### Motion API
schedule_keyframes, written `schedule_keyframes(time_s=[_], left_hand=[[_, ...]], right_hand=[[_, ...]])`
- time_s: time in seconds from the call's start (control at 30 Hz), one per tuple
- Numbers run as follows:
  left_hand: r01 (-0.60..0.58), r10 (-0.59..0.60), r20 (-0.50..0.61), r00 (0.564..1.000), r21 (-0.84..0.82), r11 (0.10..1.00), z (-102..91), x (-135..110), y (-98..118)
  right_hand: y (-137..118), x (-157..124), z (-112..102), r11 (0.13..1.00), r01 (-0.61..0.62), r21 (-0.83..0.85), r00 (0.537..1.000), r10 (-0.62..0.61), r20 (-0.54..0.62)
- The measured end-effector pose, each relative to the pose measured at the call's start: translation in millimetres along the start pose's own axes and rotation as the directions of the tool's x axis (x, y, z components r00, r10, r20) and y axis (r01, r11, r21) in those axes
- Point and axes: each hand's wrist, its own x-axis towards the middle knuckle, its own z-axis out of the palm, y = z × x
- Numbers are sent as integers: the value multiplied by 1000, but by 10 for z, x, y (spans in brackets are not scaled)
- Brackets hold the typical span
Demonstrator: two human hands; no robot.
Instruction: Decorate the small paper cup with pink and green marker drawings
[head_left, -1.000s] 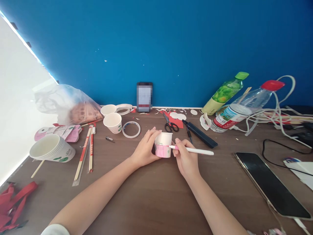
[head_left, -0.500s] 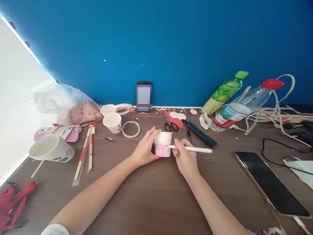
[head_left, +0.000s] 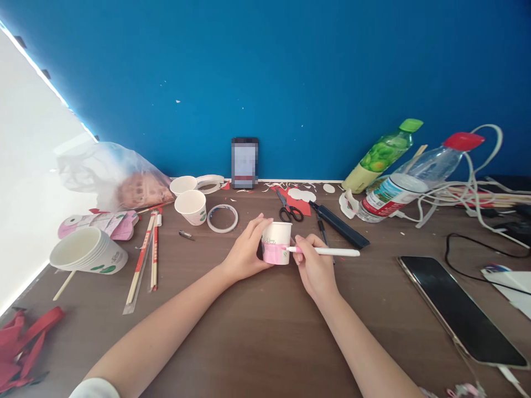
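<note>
A white paper cup (head_left: pixel 277 235) with its lower part coloured pink is upright on the table in front of me. My left hand (head_left: pixel 248 249) grips it from the left, the fingers curving round behind it. In my right hand (head_left: pixel 315 262) is a white marker pen (head_left: pixel 338 252) with a pink tip end, held nearly level. The marker's tip meets the cup's right side, at the upper edge of the pink area. Just behind the cup lie black-handled scissors (head_left: pixel 290 213) on red paper (head_left: pixel 306 207).
Left are stacked paper cups (head_left: pixel 89 251), wrapped chopsticks (head_left: pixel 141 260), another paper cup (head_left: pixel 191 208) and a tape roll (head_left: pixel 222 218). A small phone (head_left: pixel 244 163) leans on the blue wall. To the right are a black case (head_left: pixel 342 226), two bottles (head_left: pixel 385 196), cables and a large phone (head_left: pixel 460 309).
Both hands, the cup and the marker stay in practically the same place. The whole view has shifted very slightly.
</note>
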Motion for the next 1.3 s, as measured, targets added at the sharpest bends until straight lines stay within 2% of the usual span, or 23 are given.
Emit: schedule_keyframes(time_s=[0.37, 1.3], left_hand=[[48, -48, 18, 999, 2, 999, -6, -2, 1], [81, -81, 27, 996, -6, 997, -20, 5, 21]], right_hand=[[25, 9, -22, 1000, -12, -14, 1000, 12, 13], [28, -7, -18, 995, -19, -101, 999, 22, 25]])
